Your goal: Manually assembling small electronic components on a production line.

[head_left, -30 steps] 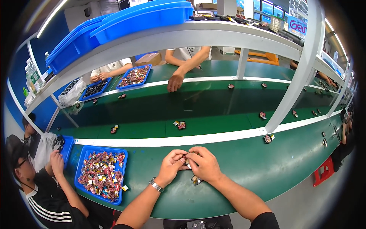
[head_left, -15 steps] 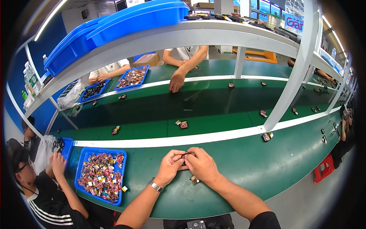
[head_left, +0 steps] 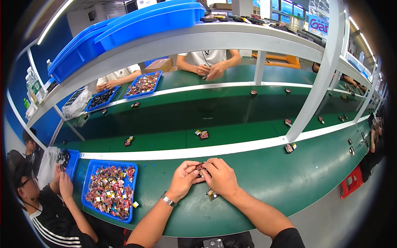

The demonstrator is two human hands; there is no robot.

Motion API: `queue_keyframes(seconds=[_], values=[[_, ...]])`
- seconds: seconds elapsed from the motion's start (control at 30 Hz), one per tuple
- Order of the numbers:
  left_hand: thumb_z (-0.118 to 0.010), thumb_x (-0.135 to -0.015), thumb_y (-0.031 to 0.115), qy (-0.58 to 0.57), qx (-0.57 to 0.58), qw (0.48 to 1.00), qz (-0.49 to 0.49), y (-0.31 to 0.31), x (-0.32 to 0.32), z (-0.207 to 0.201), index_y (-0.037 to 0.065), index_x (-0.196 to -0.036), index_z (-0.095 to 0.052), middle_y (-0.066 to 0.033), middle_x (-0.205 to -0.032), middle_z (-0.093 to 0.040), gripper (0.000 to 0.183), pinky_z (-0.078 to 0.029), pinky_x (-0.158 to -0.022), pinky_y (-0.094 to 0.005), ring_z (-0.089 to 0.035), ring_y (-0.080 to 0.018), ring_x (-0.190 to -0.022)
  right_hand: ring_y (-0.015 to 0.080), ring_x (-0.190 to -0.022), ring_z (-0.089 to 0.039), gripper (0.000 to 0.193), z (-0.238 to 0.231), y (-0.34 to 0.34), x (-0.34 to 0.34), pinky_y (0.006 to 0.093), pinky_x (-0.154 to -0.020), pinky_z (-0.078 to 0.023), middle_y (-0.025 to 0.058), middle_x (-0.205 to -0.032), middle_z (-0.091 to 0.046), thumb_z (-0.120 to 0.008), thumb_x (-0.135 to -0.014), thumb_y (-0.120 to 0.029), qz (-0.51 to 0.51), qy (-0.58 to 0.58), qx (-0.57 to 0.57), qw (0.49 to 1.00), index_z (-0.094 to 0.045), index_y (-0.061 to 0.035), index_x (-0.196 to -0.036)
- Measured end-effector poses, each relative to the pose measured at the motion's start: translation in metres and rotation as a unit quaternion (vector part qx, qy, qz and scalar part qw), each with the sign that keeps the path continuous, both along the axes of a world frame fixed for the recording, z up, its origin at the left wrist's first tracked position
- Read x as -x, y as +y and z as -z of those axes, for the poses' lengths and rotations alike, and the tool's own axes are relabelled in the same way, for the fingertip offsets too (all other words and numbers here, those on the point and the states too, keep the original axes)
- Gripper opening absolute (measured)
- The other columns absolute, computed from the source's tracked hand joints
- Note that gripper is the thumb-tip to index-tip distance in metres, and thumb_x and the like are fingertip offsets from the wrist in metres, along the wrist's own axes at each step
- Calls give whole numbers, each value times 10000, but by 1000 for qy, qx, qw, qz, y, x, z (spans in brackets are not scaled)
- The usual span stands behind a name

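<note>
My left hand (head_left: 185,180) and my right hand (head_left: 220,177) meet above the green bench, closed from both sides on a small black part (head_left: 199,167) with a reddish face. Fingers cover much of it, so its exact kind cannot be made out. Just below the right hand, a second small dark piece with a white-and-yellow patch (head_left: 212,194) lies on the bench. Left of my hands stands a blue tray (head_left: 135,173) heaped with small reddish pieces that carry white, yellow and blue bits. One loose piece (head_left: 135,204) rests by its right edge.
Beyond a white rail (head_left: 165,153) runs a dark green belt (head_left: 165,120) carrying scattered small assemblies (head_left: 204,134). A grey shelf frame (head_left: 248,35) with blue bins (head_left: 153,25) spans above. One co-worker (head_left: 49,206) sits at left; others work across the belt. A red stool (head_left: 352,182) stands at right.
The assemblies on the belt have shifted slightly right. Across the belt, a co-worker's arm has drawn back and both their hands are together. My fingers have shifted slightly on the black part.
</note>
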State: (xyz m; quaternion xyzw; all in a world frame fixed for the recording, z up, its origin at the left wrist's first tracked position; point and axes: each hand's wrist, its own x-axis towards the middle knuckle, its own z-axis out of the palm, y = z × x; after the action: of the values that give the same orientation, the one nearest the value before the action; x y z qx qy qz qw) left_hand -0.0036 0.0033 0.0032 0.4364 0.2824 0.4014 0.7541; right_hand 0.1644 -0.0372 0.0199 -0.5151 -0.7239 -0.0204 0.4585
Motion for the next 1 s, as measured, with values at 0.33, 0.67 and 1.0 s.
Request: queue_keyframes(seconds=[0.33,0.67,1.0], values=[[-492,-968,-39,10,-11,999,32,0,3,4,23,-1226,-472,-92,-1170,-617,266,-562,-934,-365,-623,-173,-1071,226,-845,-651,163,1,3,0,334,-664,-557,38,-950,-648,-726,-764,-25,-21,24,-23,999,-683,-75,-912],[-485,-976,-31,11,-8,1000,21,1,2,2,11,-1220,-467,-124,-1161,-626,249,-568,-917,-378,-641,-209,-1058,215,-837,-612,172,-1,3,-2,326,-654,-548,30,-974,-607,-720,-747,-61,-44,-50,-11,998,-653,-76,-905],[-490,-986,-18,39,-15,999,1,-2,-4,2,23,-1208,-470,-102,-1144,-631,227,-574,-880,-340,-641,-179,-1030,233,-844,-610,131,8,1,3,337,-681,-551,58,-994,-607,-708,-753,-64,-9,-90,-11,996,-636,-40,-859]])
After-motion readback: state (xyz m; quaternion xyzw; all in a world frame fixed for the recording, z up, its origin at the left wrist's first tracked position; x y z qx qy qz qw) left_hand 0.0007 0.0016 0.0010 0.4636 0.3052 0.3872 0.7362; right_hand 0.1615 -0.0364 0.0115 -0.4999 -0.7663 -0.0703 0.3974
